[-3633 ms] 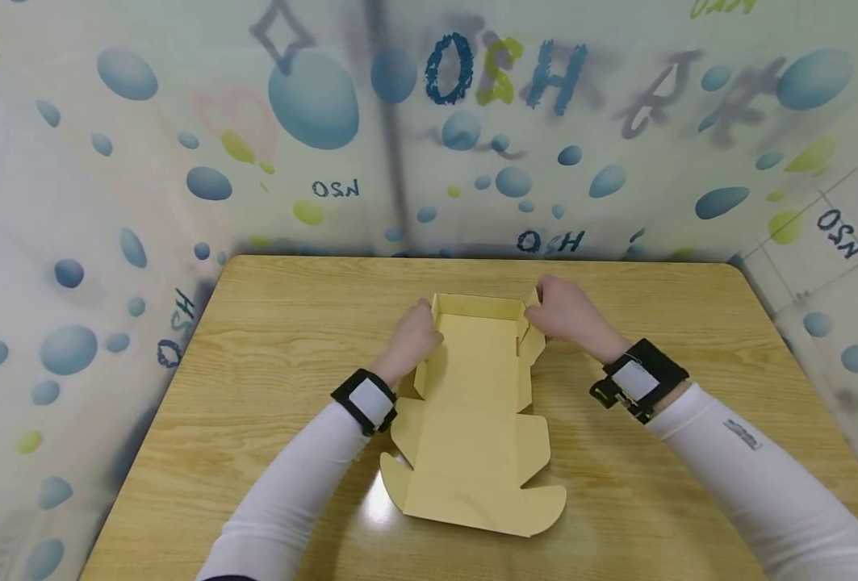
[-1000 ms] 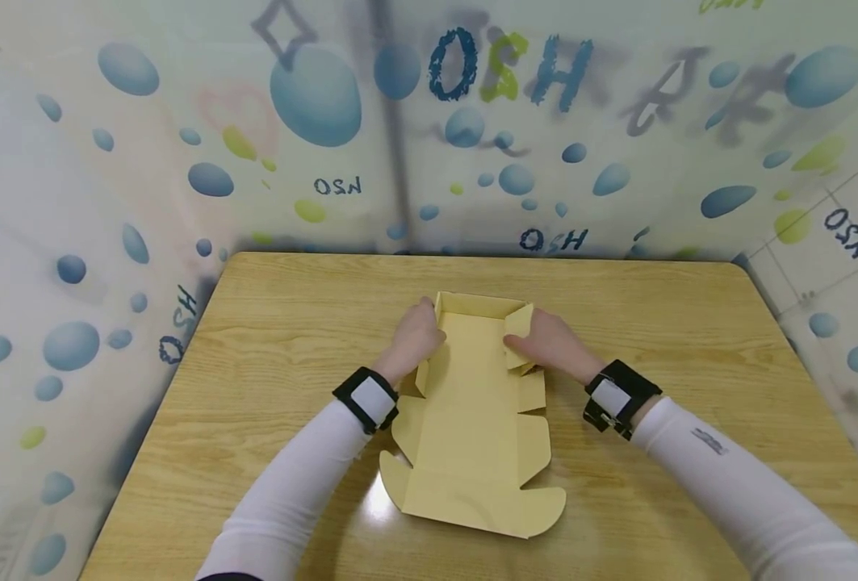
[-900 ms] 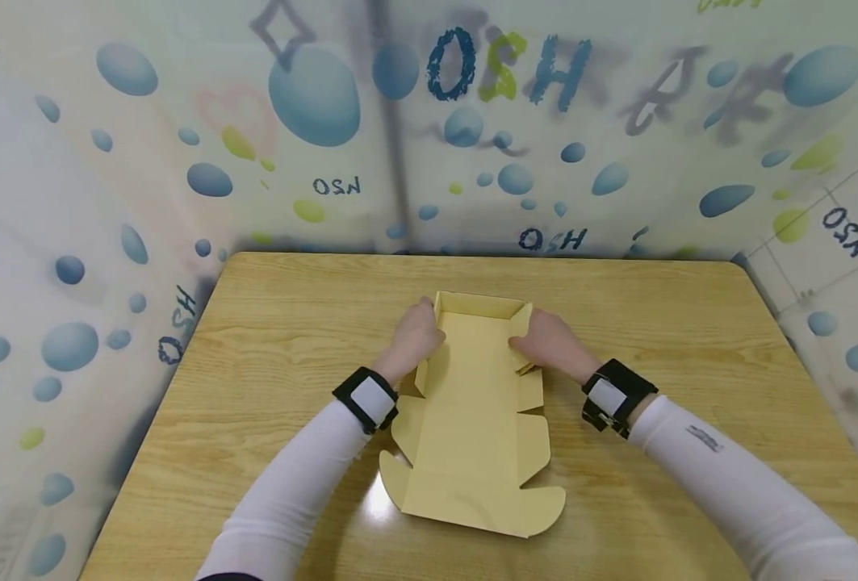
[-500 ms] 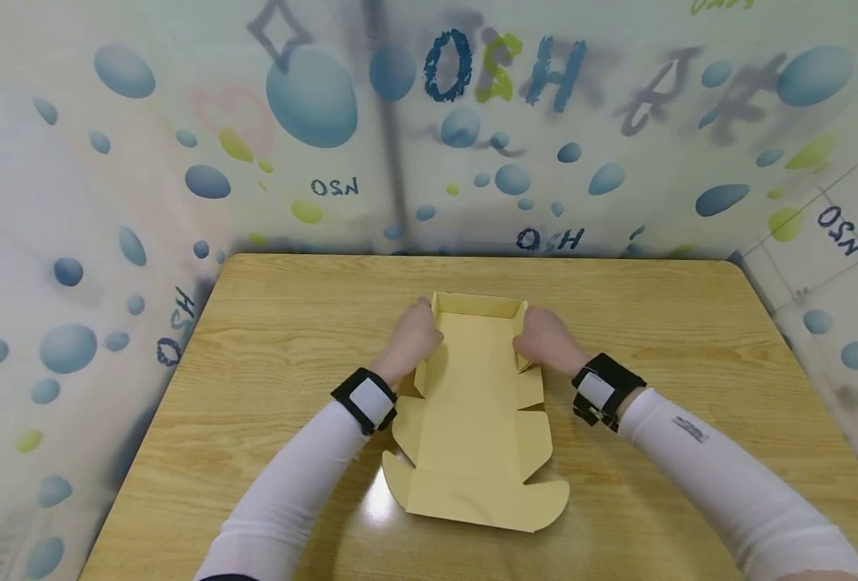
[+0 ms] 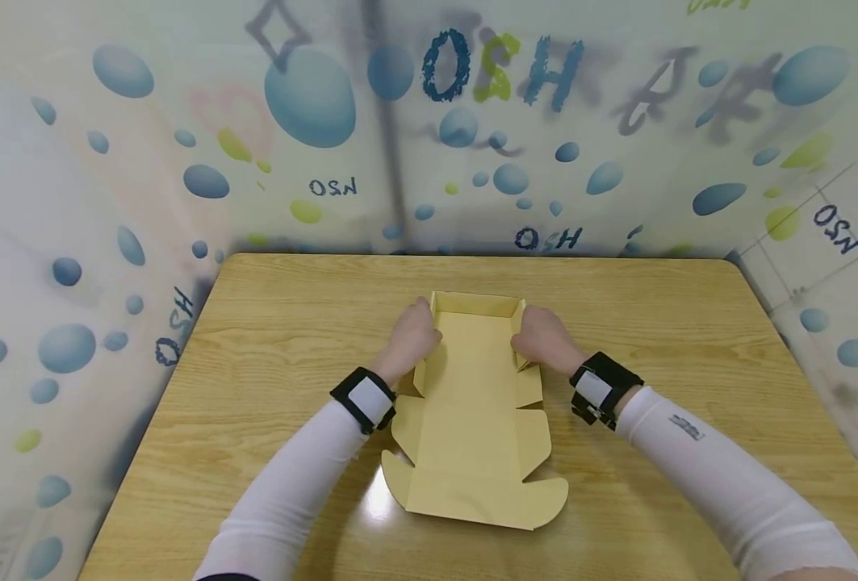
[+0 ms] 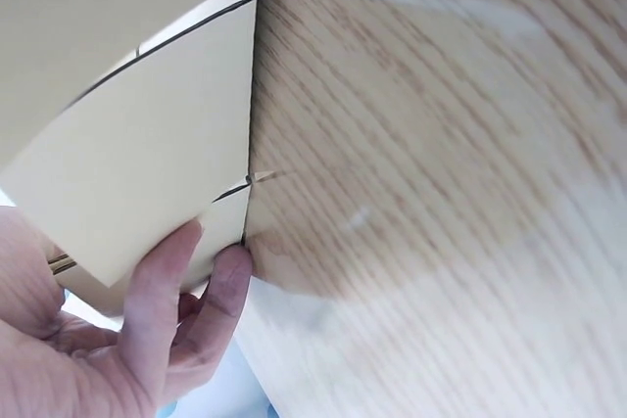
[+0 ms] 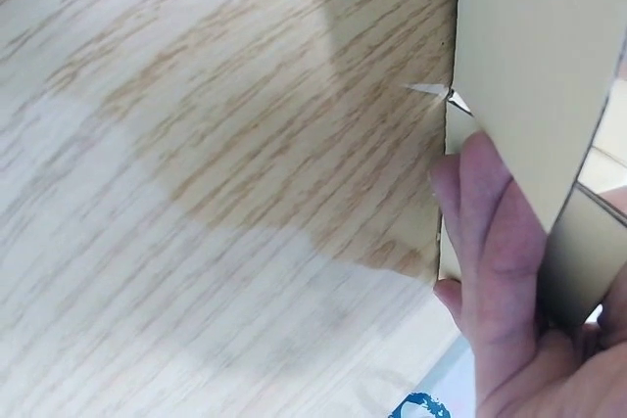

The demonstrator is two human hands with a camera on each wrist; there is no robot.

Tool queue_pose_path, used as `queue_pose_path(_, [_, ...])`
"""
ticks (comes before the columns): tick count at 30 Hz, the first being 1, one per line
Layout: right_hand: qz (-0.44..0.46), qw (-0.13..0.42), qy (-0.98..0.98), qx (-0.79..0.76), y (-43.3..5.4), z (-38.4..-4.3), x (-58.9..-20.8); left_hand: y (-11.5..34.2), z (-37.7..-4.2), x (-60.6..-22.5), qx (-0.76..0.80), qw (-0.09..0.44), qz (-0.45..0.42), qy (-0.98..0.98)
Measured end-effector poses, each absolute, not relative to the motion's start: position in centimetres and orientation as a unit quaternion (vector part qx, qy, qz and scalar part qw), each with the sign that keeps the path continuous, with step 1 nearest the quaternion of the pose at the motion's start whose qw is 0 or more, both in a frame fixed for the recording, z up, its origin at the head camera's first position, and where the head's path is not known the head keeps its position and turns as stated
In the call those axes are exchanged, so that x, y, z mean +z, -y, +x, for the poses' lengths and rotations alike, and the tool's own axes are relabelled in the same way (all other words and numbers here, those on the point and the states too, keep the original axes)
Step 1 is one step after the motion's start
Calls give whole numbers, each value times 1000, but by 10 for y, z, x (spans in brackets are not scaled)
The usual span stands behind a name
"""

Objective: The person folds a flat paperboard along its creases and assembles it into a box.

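Observation:
A pale yellow cardboard box [image 5: 468, 403], partly folded, lies on the table in the head view. Its far end wall stands upright, while the rounded flaps at the near end are spread out. My left hand [image 5: 408, 335] grips the left side wall near the far corner. In the left wrist view its fingers [image 6: 217, 305] bend round the lower part of the cardboard. Opposite it, my right hand [image 5: 545, 337] holds the folded right side wall. The right wrist view has its fingers [image 7: 495, 232] along the outside of that wall; the thumb is mostly hidden there.
The light wood table [image 5: 254, 363] reaches to a patterned wall covering [image 5: 588, 177] behind and at both sides. Black wrist straps [image 5: 365, 401] with white patches sit over the white sleeves. A bright reflection shows beside the box's near left flap.
My right hand has folded the right side flap inward and then upright, level with the left wall. My left hand has kept its grip at the left corner.

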State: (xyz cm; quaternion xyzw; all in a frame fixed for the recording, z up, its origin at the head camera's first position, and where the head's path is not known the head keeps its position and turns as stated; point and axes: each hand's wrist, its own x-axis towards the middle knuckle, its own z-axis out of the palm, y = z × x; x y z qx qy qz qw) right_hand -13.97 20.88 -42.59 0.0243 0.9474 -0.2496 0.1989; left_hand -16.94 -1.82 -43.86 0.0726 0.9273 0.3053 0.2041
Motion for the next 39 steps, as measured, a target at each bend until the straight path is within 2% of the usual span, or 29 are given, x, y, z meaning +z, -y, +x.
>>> queue_pose_path(22, [-2, 168, -955, -246, -210, -140, -430, 15, -165, -440, 314, 204, 80, -924])
queue_pose_path(33, [2, 145, -972, -185, -193, -142, -430, 7, -163, -439, 234, 154, 71, -957])
queue_pose_path(39, [12, 148, -971, -188, -192, -139, -430, 5, -163, -437, 231, 173, 68, -955])
